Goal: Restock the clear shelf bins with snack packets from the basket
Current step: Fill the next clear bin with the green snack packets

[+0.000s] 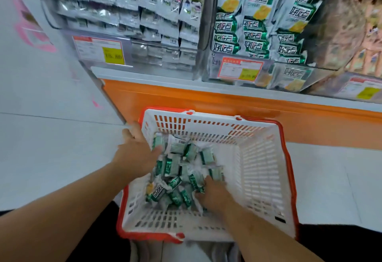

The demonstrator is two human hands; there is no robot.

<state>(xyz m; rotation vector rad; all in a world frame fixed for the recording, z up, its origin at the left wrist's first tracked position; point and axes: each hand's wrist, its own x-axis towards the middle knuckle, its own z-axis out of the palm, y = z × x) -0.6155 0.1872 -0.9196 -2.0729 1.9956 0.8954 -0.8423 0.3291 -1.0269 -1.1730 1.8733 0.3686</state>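
A white basket with a red rim [266,170] stands on the floor in front of me, holding several green and white snack packets [175,164]. My left hand [138,148] reaches over the basket's left rim, its fingers stretched against the packets at the left of the pile. At the near right of the pile, my right hand [215,193] is dug in, fingers curled round some packets. Above, a clear shelf bin [260,40] holds matching green and white packets. A second clear bin [128,13] to its left holds grey and green packets.
An orange shelf base [206,100] runs behind the basket. Price tags [239,68] sit on the bin fronts. A third bin [351,34] with orange-brown packets is at the right. White floor tiles [51,137] lie to the left of the basket.
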